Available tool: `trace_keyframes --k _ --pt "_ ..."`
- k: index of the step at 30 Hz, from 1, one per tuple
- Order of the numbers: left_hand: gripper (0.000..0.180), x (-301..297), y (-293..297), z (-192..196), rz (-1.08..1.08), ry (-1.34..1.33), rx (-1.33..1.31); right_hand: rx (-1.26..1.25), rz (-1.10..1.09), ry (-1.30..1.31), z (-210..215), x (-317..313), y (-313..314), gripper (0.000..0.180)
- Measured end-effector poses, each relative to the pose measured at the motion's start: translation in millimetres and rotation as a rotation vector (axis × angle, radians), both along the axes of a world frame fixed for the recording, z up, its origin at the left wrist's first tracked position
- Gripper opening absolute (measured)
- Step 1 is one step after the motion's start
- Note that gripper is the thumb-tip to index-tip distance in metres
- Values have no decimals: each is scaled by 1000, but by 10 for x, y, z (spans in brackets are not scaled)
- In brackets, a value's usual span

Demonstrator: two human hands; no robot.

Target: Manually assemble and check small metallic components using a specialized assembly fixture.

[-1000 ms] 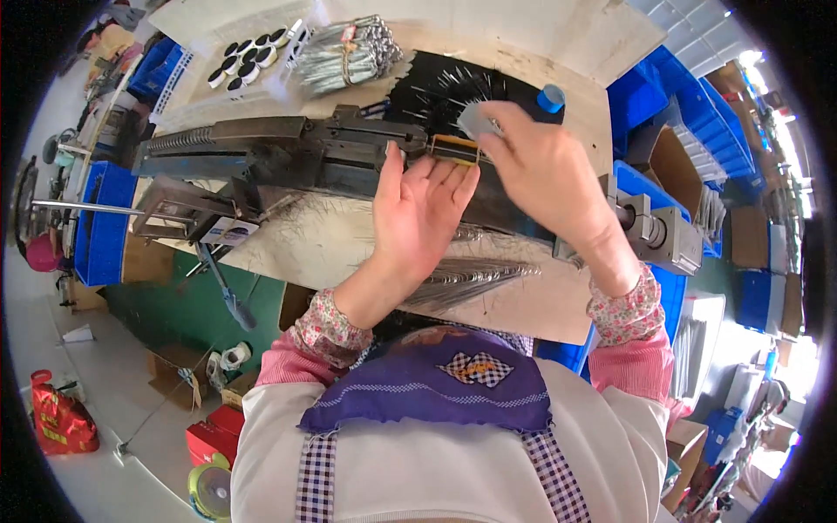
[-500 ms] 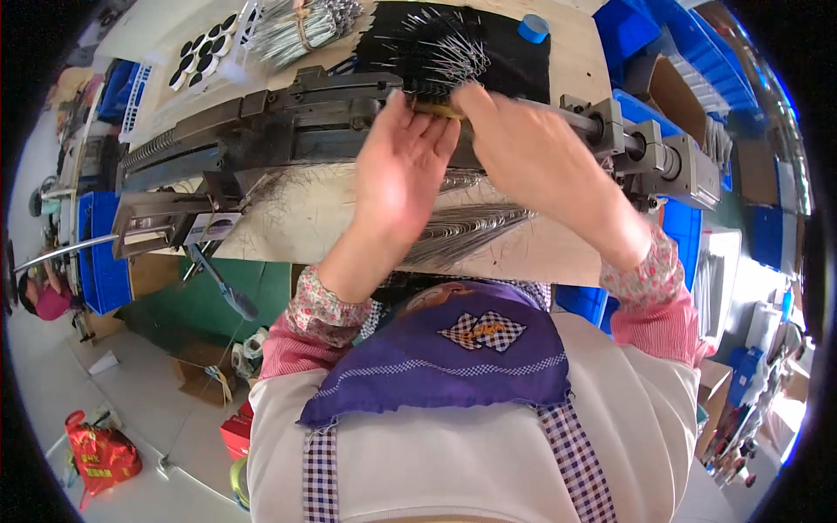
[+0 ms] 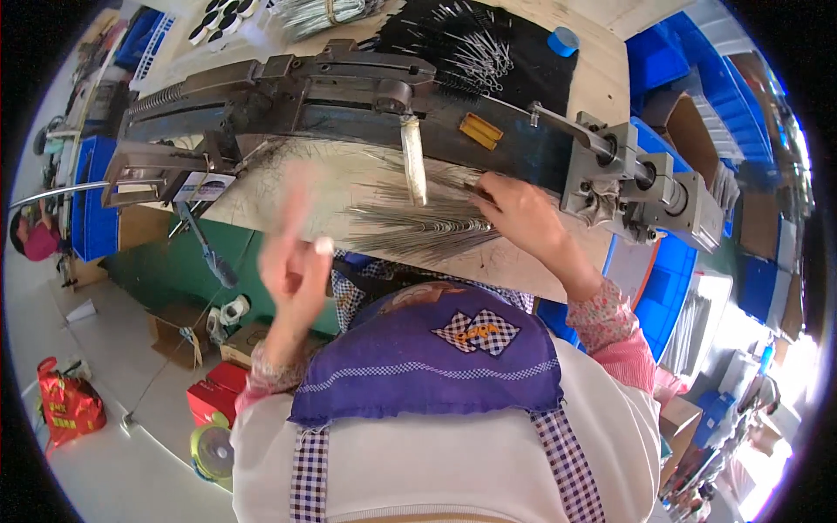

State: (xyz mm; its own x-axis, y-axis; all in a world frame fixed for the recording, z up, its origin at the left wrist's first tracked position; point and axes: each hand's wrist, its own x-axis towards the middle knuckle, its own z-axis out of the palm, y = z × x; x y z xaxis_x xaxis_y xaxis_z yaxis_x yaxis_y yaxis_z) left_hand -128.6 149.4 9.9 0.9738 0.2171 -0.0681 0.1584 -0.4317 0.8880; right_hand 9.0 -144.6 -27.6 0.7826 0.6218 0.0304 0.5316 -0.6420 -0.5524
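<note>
My right hand (image 3: 527, 218) reaches over the bench, thumb and fingers drawn together at the right end of a bundle of thin metal wires (image 3: 418, 225). A wire appears pinched at the fingertips, though its grip is partly hidden. My left hand (image 3: 296, 270) is raised over the bench's front edge, blurred, with one finger stretched out and the thumb apart. Nothing shows in it. Something white covers its thumb tip. Beyond both hands lies a dark metal bench machine (image 3: 340, 109) with a white-wrapped lever (image 3: 413, 161). A small yellow block (image 3: 481, 131) rests on its bed.
Looped metal pieces (image 3: 484, 59) lie on black cloth (image 3: 540, 74) behind the machine, beside a blue tape roll (image 3: 563, 42). A bearing-mounted shaft assembly (image 3: 641, 170) stands at the right. Blue bins (image 3: 658, 57) line that side. A clamp-like fixture (image 3: 139, 179) projects at left.
Both hands have left the machine's middle. My left hand has swung left and nearer; my right has come back to the wires. The white-wrapped lever and yellow block are now uncovered. The view has shifted.
</note>
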Motion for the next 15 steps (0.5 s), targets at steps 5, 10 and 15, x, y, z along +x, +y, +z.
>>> trace_keyframes --k 5,10,15 --pt "86 -455 1525 -420 756 144 1289 192 -39 68 239 -6 -18 19" --pt "85 -837 2063 -372 872 308 822 318 -190 141 483 -21 -30 17" --pt "77 -173 875 -413 510 -144 1013 403 -402 76 725 -89 -188 13"
